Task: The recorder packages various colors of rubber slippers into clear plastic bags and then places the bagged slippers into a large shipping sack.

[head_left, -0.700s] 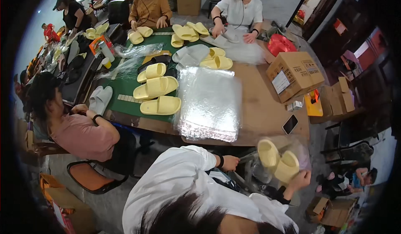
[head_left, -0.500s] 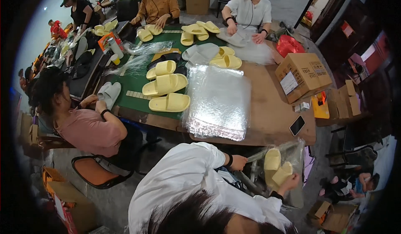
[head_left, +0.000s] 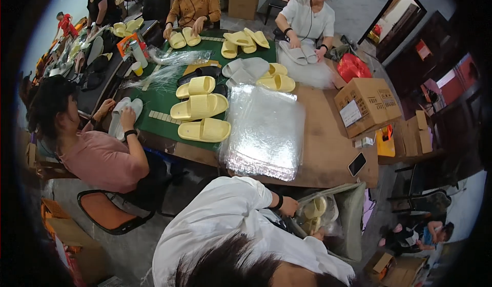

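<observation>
1. The person bends over a grey bin (head_left: pixel 353 205), white-sleeved arms reaching to it. The left hand (head_left: pixel 290 206), its wrist banded in black, is curled at the bin's left rim; whether it grips the rim cannot be told.
2. The right hand (head_left: pixel 318 233) reaches down inside the bin, its fingers at the near end of the pale yellow slippers (head_left: pixel 318 206). It is mostly hidden, so whether it pinches them cannot be told.
3. The slippers, a pair with wide bands, lie inside the bin, toward its left side, beside clear, wrinkled plastic (head_left: pixel 334 225).
4. The bin is open at the top, its right inner wall bare.
5. Beyond the bin is the brown counter (head_left: pixel 328 156), carrying a cardboard box (head_left: pixel 366 105) whose contents are out of sight. A shiny stack of clear sheets (head_left: pixel 264 133) lies beyond the bin and to its left.
</observation>
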The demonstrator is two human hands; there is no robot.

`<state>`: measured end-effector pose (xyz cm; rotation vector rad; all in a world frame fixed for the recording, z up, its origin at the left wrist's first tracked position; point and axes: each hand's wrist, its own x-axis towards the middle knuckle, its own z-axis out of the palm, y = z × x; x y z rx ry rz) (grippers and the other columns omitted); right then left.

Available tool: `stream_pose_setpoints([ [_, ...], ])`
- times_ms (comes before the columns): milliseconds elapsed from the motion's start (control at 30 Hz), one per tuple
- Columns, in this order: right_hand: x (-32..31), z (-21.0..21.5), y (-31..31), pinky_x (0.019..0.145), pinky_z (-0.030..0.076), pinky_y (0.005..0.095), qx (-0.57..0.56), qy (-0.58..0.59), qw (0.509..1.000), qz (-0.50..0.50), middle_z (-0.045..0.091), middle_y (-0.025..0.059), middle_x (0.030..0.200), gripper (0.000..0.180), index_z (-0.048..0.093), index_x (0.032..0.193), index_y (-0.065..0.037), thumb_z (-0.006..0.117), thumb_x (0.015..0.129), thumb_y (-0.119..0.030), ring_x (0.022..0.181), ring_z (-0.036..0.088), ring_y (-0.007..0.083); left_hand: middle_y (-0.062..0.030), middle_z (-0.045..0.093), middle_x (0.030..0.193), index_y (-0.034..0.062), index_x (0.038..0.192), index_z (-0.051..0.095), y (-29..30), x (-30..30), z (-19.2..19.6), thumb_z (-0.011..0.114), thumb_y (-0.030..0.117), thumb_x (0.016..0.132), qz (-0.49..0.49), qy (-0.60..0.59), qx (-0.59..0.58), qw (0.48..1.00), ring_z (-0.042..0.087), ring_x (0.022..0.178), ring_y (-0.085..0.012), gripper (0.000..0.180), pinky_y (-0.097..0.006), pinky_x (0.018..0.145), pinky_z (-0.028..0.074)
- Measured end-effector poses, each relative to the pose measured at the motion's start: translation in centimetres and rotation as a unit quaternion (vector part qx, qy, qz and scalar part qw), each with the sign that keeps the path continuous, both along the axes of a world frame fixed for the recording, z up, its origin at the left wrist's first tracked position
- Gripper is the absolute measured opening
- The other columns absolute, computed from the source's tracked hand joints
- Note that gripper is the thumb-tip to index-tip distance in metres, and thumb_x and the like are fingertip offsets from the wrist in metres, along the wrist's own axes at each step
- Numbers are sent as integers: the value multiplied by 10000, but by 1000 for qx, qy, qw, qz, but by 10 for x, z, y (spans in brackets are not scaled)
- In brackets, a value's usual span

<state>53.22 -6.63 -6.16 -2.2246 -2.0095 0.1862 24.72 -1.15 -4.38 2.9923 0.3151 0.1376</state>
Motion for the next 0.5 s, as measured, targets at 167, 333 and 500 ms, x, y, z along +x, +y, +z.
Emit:
stream_pose_setpoints([
  [167, 9, 2, 82, 831, 413, 446, -115, -56, 991, 32, 572, 232, 1020, 468, 551, 1086, 15, 569, 758, -318, 940, 535, 399, -158, 613, 869, 5, 867, 594, 0, -43, 144, 441, 291, 886, 103, -63, -355, 927, 559, 858, -325, 325, -416, 779, 426],
  [333, -17, 23, 135, 822, 421, 450, -274, -106, 956, 26, 584, 233, 992, 435, 579, 1053, -1, 563, 756, -318, 922, 546, 399, -124, 298, 1392, 34, 1363, 246, -41, -175, 389, 234, 384, 957, -62, -416, -539, 730, 318, 1253, -196, 537, -290, 1020, 256],
  [500, -58, 37, 156, 813, 428, 454, -441, -141, 887, 10, 595, 234, 963, 405, 607, 1020, -17, 556, 753, -317, 903, 558, 398, -315, 250, 1349, -96, 1339, 190, -137, -201, 450, 249, 663, 826, -290, -722, -373, 506, 272, 1268, -394, 918, -410, 988, 284],
])
